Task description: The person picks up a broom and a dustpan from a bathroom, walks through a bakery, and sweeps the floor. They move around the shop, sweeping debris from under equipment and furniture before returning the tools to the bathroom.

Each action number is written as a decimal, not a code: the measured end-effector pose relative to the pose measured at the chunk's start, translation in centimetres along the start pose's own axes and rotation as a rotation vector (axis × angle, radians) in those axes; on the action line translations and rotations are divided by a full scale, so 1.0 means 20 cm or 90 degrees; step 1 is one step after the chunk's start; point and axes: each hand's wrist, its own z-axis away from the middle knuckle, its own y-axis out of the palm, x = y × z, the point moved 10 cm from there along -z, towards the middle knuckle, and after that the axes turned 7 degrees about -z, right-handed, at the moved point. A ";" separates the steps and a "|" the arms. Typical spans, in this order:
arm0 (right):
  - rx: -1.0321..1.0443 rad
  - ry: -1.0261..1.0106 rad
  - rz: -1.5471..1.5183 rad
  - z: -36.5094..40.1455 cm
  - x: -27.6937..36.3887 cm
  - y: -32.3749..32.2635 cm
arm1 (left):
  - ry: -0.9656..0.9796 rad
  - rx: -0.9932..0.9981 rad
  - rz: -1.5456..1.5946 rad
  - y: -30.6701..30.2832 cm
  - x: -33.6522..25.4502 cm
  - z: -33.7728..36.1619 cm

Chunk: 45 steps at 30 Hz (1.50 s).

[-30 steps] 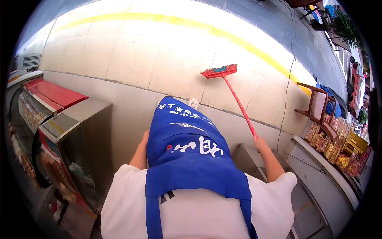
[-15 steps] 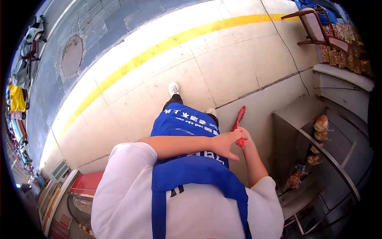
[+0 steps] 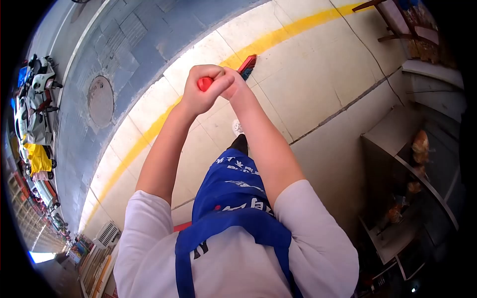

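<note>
In front of me, both hands are on a red broom (image 3: 247, 64), its dark-bristled head out over the pale floor by the yellow line. My left hand (image 3: 202, 92) is closed round the handle, whose round red end shows at the fist. Beside it, my right hand (image 3: 230, 85) is also closed on the handle, partly hidden behind the left thumb. Most of the handle is hidden by the hands. Below them is my blue apron (image 3: 231, 181) with white lettering, and one white shoe (image 3: 237, 127) shows past its hem.
A metal rack (image 3: 392, 136) holding several bagged bread-like items stands at right. A wooden chair (image 3: 397, 22) is at the far right, with a cable (image 3: 366, 55) across the floor near it. Left are grey paving, a manhole cover (image 3: 101, 102) and parked scooters (image 3: 44, 82).
Both hands have swung forward and left with the broom, away from my right side. My left hand, open near the right wrist before, has closed round the handle.
</note>
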 end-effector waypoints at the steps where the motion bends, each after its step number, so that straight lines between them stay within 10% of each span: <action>1: 0.029 -0.024 0.148 0.07 0.04 0.05 | 0.042 0.037 -0.013 0.07 -0.06 0.00; 9: 0.013 0.171 -0.142 0.46 0.07 -0.23 | 0.130 -0.020 0.018 0.51 -0.34 0.24; 16: -0.118 -0.069 -0.114 0.81 0.36 -0.57 | 0.017 0.030 0.283 0.58 -0.51 0.16; 22: -0.342 -0.089 -0.151 0.50 0.69 -1.17 | -0.205 0.114 0.329 0.84 0.20 -0.16; 25: -0.394 -0.123 -0.166 0.08 0.78 -1.07 | -0.301 0.070 0.327 0.64 0.49 -0.42; 33: -0.031 -0.020 -0.147 -0.78 0.83 0.46 | 0.073 0.135 -0.058 -0.06 -0.05 -1.14; 37: 0.079 -0.010 -0.047 -0.59 0.95 0.74 | 0.160 0.152 -0.114 0.10 -0.35 -1.17; 45: -0.230 -0.229 -0.091 0.05 1.32 0.53 | 0.139 0.185 0.296 0.04 -0.50 -1.32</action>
